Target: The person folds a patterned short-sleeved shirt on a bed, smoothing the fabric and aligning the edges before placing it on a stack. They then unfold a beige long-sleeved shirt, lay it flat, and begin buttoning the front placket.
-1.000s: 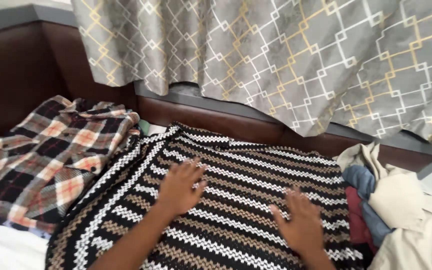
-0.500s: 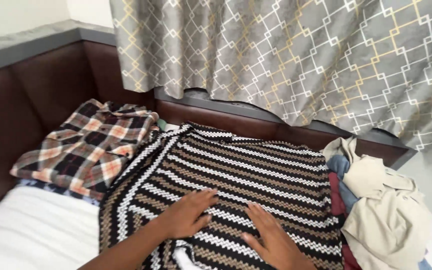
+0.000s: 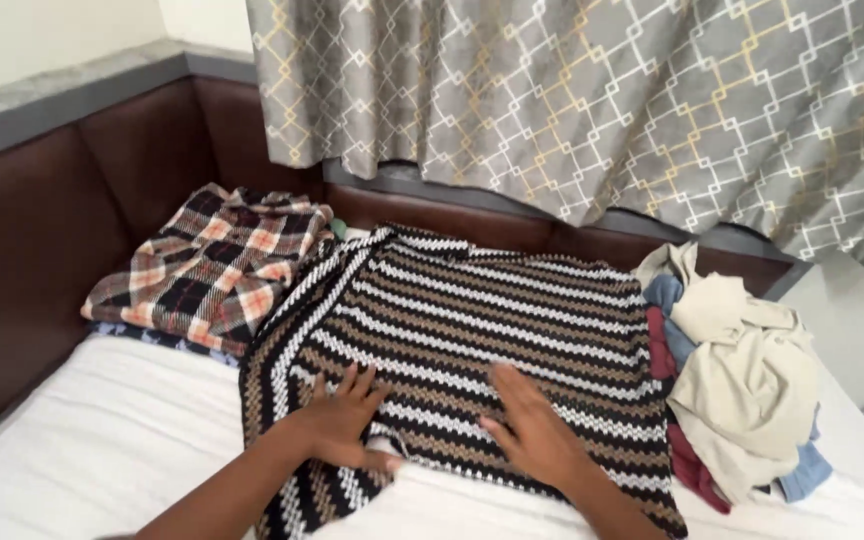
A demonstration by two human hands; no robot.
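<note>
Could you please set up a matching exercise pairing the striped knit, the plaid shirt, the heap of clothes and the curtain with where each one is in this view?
Things:
1. striped knit
2. plaid shirt
3. heap of clothes
4. curtain

Places:
A. hanging behind the bed
B. far left, by the brown padded wall
C. in the middle, under both hands
D. at the right edge of the bed

Pairs: 1-C, 2-B, 3-D, 4-A. The left hand and right hand lie flat on the knit.

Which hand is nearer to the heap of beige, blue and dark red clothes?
The right hand: it lies flat on the striped zigzag knit, nearer the heap of clothes. The left hand presses the knit's opposite side.
</note>
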